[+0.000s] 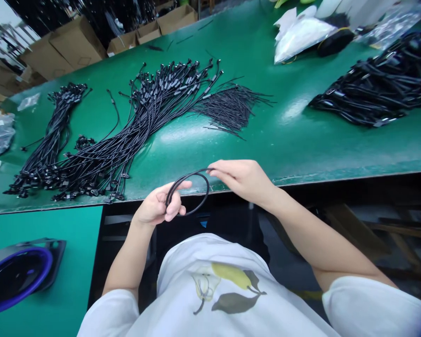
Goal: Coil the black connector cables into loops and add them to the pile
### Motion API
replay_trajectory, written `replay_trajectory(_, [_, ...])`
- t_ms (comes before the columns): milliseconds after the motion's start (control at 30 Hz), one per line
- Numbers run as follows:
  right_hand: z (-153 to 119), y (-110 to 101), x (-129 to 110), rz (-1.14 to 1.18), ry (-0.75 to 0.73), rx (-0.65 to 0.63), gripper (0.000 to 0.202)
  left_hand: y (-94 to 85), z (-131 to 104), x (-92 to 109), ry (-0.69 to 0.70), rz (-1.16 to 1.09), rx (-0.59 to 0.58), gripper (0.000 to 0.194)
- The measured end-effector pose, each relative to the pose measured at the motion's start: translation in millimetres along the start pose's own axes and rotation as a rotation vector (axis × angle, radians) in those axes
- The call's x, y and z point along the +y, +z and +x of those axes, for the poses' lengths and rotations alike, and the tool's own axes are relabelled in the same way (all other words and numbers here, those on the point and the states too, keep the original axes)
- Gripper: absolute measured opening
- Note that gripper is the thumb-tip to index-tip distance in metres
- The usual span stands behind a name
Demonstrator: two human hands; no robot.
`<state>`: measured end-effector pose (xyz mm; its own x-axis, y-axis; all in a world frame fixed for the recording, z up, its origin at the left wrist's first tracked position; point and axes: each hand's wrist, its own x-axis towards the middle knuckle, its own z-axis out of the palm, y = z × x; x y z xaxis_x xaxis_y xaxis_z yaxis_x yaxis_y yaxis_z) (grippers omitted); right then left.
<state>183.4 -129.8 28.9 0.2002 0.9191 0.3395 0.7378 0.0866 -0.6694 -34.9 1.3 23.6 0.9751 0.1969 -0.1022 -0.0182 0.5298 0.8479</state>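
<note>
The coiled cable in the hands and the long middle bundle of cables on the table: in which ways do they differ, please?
The coiled cable is bent into a small ring, while the middle bundle is stretched out in long, gently curved strands. The coiled cable is held between left hand and right hand; the middle bundle lies on the green table. Both are black.

Cables (154, 117) left of strips (229, 108)
</note>
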Motion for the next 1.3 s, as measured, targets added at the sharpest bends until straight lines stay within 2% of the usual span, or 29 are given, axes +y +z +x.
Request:
replay_trajectory(100, [1.0, 4.5, -6.4, -0.102, -0.025, -0.073, 0.033, 8.0, 4.9, -1.5, -0.095, 0.003, 0.06, 0.048])
replay_trajectory(167, [3.0, 4.4, -5.7, -0.05, -0.006, -0.094, 0.031, 11.7, 5.0, -1.3, -0.099, -0.025, 0.088, 0.04])
replay_trajectory(300, [2.4, -5.2, 10.1, 0.298, 0.104, -0.183, 0.025, 11.2, -2.2, 7.7, 0.112, -0.143, 0.229, 0.024])
replay_trajectory(400, [-4.7, -9.4, 20.4, 0.433, 0.22, -0.211, 0.028, 9.5, -6.5, 15.7, 0.217, -0.249, 0.336, 0.029])
replay_trajectory(567, [-19.5, -2.9, 26.7, 0.417, 0.353, -0.31, 0.037, 11.3, -9.1, 23.6, 0.249, -0.362, 0.382, 0.038])
replay_trajectory(667, [-25.4, -0.9, 35.3, 0.263, 0.305, -0.181, 0.03, 10.0, -13.4, 29.9, 0.276, -0.338, 0.379, 0.039])
replay_trajectory(733, [-28.5, -1.2, 39.1, 0.115, 0.22, -0.068, 0.027, 7.7, -14.8, 32.4, 0.266, -0.274, 0.388, 0.039])
replay_trajectory(800, [-31.2, -0.7, 36.0, -0.02, 0.109, -0.009, 0.028, 6.2, -12.3, 30.0, 0.254, -0.151, 0.417, 0.034])
replay_trajectory(933, [-34.7, 7.5, 6.0, -0.252, -0.106, -0.111, 0.03, 12.2, 3.3, 9.5, 0.314, 0.288, 0.509, 0.03])
replay_trajectory(1033, [-30.9, 14.7, -20.8, -0.297, -0.198, -0.179, 0.031, 21.9, 12.7, -8.9, 0.289, 0.707, 0.423, 0.031])
replay_trajectory(1100, [-24.4, 14.9, -29.3, -0.192, -0.186, -0.159, 0.03, 25.6, 13.0, -16.7, 0.238, 0.906, 0.323, 0.028])
replay_trajectory(1167, [-15.9, 12.3, -27.3, 0.053, -0.111, -0.127, 0.029, 25.6, 9.8, -20.0, 0.175, 0.954, 0.284, 0.027])
replay_trajectory(1233, [-7.3, 12.4, -17.4, 0.422, 0.0, -0.056, 0.035, 23.6, 6.4, -20.3, 0.139, 0.829, 0.293, 0.028])
replay_trajectory(1300, [0.3, 20.0, -6.1, 0.767, 0.111, 0.016, 0.043, 23.0, 6.0, -19.6, 0.163, 0.581, 0.271, 0.03])
